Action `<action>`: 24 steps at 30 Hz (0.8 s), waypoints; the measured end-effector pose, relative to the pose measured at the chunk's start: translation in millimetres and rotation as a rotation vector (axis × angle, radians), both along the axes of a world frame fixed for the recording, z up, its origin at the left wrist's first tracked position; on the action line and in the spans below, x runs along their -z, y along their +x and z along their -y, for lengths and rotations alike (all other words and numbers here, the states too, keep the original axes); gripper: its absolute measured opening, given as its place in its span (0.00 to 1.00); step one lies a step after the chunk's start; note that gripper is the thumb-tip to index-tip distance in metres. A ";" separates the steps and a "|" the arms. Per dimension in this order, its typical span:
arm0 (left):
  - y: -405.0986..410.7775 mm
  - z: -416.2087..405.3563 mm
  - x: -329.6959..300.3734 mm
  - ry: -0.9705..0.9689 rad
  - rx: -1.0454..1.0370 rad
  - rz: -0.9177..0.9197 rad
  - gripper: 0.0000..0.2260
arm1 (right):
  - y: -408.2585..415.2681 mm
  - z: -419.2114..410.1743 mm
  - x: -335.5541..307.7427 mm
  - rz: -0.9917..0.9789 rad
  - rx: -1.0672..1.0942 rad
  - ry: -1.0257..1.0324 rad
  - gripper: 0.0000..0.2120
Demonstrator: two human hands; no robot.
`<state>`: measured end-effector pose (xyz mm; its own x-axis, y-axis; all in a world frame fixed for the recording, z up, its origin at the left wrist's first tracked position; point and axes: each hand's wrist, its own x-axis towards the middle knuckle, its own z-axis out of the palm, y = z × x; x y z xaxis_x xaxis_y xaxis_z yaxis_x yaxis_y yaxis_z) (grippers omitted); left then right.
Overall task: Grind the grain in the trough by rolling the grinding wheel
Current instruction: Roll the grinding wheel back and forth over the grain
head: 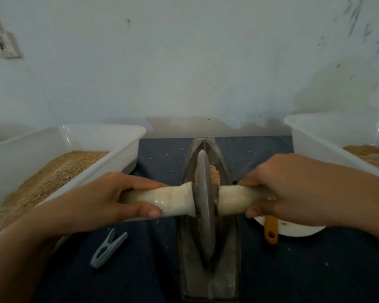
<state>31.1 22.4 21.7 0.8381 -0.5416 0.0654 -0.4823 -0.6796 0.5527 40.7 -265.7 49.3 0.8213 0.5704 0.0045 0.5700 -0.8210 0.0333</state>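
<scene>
Two hands gripping the handle ends, left hand (109,197), right hand (278,189), grinding wheel (205,206) upright between them in trough (225,270)

My left hand (109,197) and right hand (280,189) are both curled tight in a grip, forearms reaching forward.

2 white tubs w/ grain (59,176) (328,136), clothespin (107,248), orange handle (271,230), white plate (298,230)
</scene>
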 end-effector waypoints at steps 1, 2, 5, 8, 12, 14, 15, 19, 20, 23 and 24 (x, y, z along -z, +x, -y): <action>2.9 3.9 3.7 -0.002 -0.046 0.079 0.19 | 7.1 -1.5 4.2 0.004 0.026 0.015 0.10; 7.0 8.5 8.7 -0.007 -0.098 0.159 0.17 | 15.2 -3.6 9.1 0.018 0.059 0.043 0.10; 22.0 21.0 27.3 0.030 -0.260 0.377 0.20 | 35.6 -9.4 24.5 0.213 0.106 0.045 0.15; 31.7 24.2 35.5 0.051 -0.325 0.441 0.23 | 44.7 -11.3 33.1 0.348 0.085 0.003 0.19; 24.0 15.0 25.7 -0.018 -0.229 0.316 0.21 | 29.3 -12.8 23.6 0.308 0.030 -0.102 0.13; 13.2 7.5 15.2 -0.061 -0.119 0.173 0.17 | 13.6 -11.1 11.4 0.209 0.017 -0.110 0.12; 7.7 3.7 10.0 -0.060 -0.058 0.100 0.17 | 5.3 -8.8 5.6 0.149 0.012 -0.090 0.12; -1.4 -4.7 -2.1 -0.006 0.032 -0.051 0.22 | -10.8 -0.2 -5.5 0.047 -0.027 -0.028 0.14; 0.0 -4.8 -0.5 0.003 0.024 -0.038 0.21 | -7.9 -0.5 -4.0 0.051 -0.022 -0.014 0.13; 9.1 4.4 11.4 0.001 -0.113 0.117 0.15 | 13.5 -7.8 10.4 0.142 0.032 0.044 0.09; 13.7 8.8 16.9 -0.005 -0.168 0.194 0.15 | 22.3 -10.6 17.0 0.214 0.042 0.040 0.09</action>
<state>44.9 13.7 4.8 0.8878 -0.3951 0.2361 -0.4602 -0.7566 0.4644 63.0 -255.1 32.3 0.8219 0.5320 0.2036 0.5190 -0.8467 0.1171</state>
